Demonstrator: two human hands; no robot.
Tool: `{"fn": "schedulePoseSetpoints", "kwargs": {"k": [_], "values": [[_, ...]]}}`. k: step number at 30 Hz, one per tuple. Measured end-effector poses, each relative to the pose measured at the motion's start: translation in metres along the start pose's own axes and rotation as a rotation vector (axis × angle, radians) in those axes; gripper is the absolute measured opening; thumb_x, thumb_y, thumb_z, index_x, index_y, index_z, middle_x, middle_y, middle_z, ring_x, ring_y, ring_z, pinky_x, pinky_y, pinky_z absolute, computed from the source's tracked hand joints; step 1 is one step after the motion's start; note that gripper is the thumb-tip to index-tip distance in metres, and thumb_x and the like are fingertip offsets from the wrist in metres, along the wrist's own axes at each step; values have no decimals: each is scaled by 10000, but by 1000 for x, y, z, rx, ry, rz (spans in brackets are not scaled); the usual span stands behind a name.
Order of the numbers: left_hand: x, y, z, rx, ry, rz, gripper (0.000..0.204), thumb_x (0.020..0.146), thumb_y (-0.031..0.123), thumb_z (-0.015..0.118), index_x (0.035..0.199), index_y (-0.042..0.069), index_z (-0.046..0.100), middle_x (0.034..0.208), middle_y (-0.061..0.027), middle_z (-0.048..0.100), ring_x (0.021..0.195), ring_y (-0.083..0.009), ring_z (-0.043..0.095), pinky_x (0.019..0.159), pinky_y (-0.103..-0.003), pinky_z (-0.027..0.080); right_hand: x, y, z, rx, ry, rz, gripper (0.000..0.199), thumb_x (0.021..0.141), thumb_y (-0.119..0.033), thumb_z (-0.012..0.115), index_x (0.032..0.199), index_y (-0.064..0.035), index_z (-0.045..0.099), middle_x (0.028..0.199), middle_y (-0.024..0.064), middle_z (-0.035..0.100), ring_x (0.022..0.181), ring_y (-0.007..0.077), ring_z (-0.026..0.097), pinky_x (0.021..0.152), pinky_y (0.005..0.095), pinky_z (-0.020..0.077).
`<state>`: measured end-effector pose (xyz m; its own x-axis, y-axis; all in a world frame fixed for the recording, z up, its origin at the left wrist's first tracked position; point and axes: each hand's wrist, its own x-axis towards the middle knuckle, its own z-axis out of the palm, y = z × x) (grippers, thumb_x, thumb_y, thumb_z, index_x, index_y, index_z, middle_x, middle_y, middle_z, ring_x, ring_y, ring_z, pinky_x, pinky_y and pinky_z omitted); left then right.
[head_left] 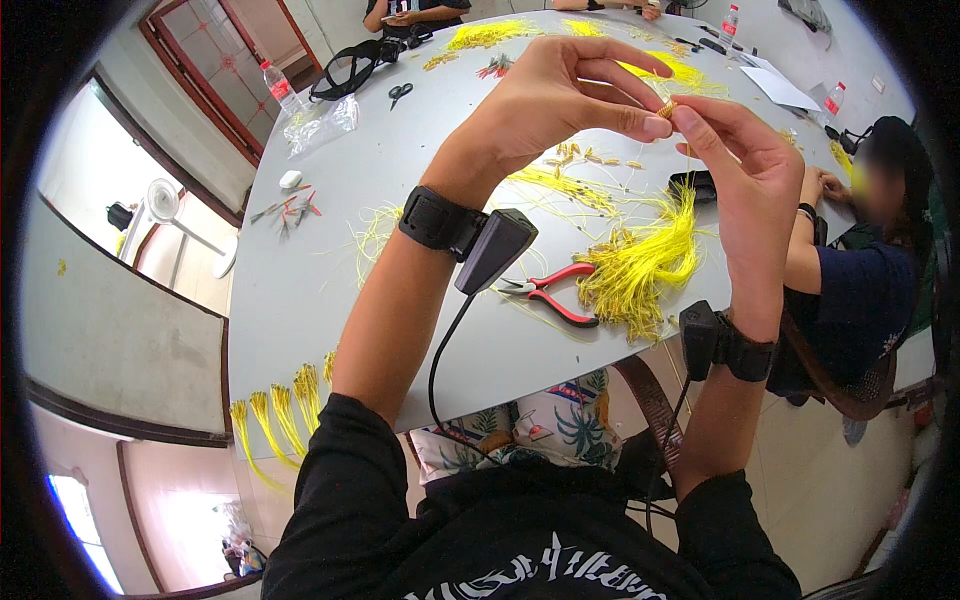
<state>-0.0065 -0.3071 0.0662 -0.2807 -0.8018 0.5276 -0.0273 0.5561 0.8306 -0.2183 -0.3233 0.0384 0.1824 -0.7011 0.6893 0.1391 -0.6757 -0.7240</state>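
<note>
Raised above the table, my left hand (535,105) and my right hand (745,165) meet fingertip to fingertip. Between them is a small gold ribbed piece (667,108), pinched by thumb and finger from both sides. A thin yellow line hangs from it beside my right thumb. Below my hands lies a thick bundle of yellow lines (655,250) with gold ends. Red-handled pliers (560,292) rest left of that bundle, jaws apart. Several loose gold pieces (590,157) and more yellow lines (565,190) lie farther back.
Small yellow bundles (283,412) line the table's left front edge. Scissors (400,93), a black strap (347,72), a plastic bag (325,125) and a bottle (280,85) sit at the far left. A black box (692,186) is behind the thick bundle. A person (850,230) sits at right.
</note>
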Motion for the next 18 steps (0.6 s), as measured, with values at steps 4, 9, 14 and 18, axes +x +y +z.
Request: {"fn": "schedulePoseSetpoints", "kwargs": {"k": [4,9,14,18], "values": [[-1,0,-4,73,-37,-62,437,854,65,839,1254,-24,686,1022,-112,776,955,-172,748,912,-308,596,1,1,-1,-42,-43,-7,177,929,-116,779,1072,-12,790,993,59,768,839,89,670,753,229,537],[1,1,-4,58,-86,-25,352,898,105,808,1219,-11,721,1069,-131,773,952,-191,753,893,-318,606,0,2,-3,-11,-67,16,184,936,-135,773,1076,-16,789,972,55,769,831,80,669,735,232,533],[1,7,0,19,-75,26,292,994,167,701,1239,10,728,1142,-159,757,986,-227,753,884,-353,633,1,2,-7,109,-84,90,201,953,-154,754,1096,-16,780,961,54,771,843,77,683,721,219,514],[2,10,5,-31,-39,54,270,968,130,730,1173,-44,743,1088,-174,764,921,-235,768,828,-358,659,1,2,-8,110,-97,84,201,953,-151,751,1099,-16,780,967,59,774,851,80,688,728,221,510]]}}
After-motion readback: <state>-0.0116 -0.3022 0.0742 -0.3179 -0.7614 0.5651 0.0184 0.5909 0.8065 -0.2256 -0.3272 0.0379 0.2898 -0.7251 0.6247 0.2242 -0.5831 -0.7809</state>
